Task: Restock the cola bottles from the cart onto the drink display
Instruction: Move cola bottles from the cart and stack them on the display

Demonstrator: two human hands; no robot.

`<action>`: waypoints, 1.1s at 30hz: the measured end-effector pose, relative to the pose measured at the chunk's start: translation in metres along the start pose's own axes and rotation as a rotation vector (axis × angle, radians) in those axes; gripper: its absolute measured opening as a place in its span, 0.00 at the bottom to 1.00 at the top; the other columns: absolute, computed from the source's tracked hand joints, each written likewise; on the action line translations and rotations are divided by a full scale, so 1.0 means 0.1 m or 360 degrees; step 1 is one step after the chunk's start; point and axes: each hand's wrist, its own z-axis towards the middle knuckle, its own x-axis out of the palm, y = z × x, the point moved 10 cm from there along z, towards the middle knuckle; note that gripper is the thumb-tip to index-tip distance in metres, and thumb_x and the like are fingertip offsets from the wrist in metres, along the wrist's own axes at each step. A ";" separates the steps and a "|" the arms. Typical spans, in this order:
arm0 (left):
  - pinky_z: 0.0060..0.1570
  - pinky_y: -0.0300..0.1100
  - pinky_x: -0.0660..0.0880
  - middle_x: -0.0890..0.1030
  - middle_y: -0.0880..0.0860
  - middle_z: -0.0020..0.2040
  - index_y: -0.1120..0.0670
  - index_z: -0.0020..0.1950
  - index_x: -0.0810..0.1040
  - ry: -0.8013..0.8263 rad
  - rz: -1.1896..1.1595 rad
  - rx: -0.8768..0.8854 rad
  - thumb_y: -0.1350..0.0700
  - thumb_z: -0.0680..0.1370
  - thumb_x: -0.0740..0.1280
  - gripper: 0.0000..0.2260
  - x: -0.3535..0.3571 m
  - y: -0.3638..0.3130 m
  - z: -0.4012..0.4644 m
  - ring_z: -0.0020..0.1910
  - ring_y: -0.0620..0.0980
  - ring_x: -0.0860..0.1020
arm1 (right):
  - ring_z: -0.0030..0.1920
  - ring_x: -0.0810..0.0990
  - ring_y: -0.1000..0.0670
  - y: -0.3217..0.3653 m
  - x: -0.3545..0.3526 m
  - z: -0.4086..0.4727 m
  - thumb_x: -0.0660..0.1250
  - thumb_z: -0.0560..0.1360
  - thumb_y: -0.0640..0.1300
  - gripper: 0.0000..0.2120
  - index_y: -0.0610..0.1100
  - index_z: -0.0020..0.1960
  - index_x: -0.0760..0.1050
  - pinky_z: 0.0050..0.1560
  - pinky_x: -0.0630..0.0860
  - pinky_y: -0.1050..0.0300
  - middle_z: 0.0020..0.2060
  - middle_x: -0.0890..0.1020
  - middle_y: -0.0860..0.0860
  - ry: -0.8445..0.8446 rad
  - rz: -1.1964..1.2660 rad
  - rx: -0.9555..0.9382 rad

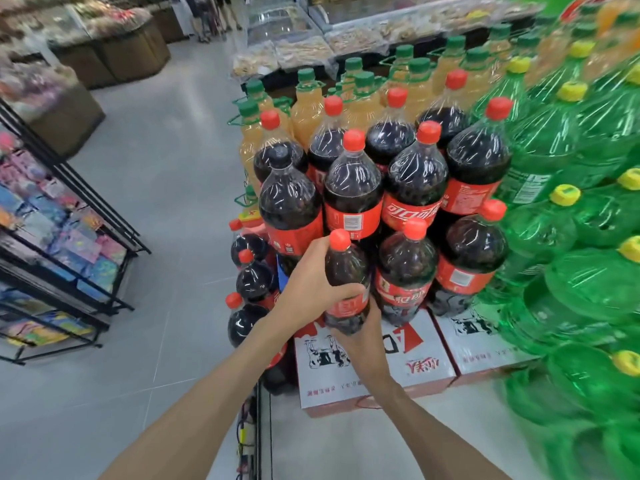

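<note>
Both hands were wrapped around one cola bottle: the left hand curled over its shoulder and red label, the right hand cupping it from beneath. The bottle, clear plastic with a red cap, stood upright at the front of the display, above two white cartons. Behind it rose about a dozen matching bottles in tiers. To their right, glossy green bottles carried yellow caps.

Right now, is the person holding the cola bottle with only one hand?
No, both the left hand and right hand wrap the cola bottle.
</note>
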 end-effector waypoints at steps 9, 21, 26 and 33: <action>0.67 0.40 0.70 0.74 0.42 0.67 0.45 0.74 0.69 -0.0059 -0.0039 0.0024 0.44 0.70 0.81 0.36 0.00 -0.03 0.04 0.67 0.40 0.72 | 0.71 0.67 0.69 -0.10 -0.03 -0.10 0.73 0.80 0.38 0.36 0.51 0.80 0.58 0.66 0.67 0.76 0.73 0.70 0.58 -0.0071 -0.0092 -0.0001; 0.74 0.50 0.70 0.71 0.45 0.73 0.46 0.78 0.62 -0.0145 0.0080 0.0059 0.43 0.72 0.79 0.40 -0.01 -0.06 -0.08 0.73 0.45 0.70 | 0.74 0.72 0.45 -0.14 -0.04 -0.12 0.75 0.78 0.42 0.36 0.47 0.80 0.59 0.73 0.74 0.42 0.75 0.68 0.48 -0.0220 -0.0542 0.0132; 0.76 0.45 0.65 0.67 0.46 0.77 0.47 0.81 0.59 -0.0197 0.0248 0.0148 0.44 0.74 0.77 0.41 -0.14 -0.15 -0.27 0.77 0.45 0.65 | 0.71 0.74 0.45 -0.04 -0.14 -0.20 0.73 0.79 0.47 0.33 0.44 0.78 0.62 0.66 0.77 0.47 0.74 0.70 0.47 -0.0034 -0.0898 0.0060; 0.62 0.50 0.77 0.74 0.51 0.68 0.54 0.75 0.69 -0.0154 0.0684 0.0096 0.50 0.80 0.72 0.25 -0.05 0.19 -1.04 0.68 0.53 0.74 | 0.69 0.75 0.44 0.17 -0.61 -0.47 0.70 0.81 0.52 0.29 0.46 0.78 0.66 0.67 0.75 0.48 0.71 0.75 0.46 0.0374 -0.1610 -0.0165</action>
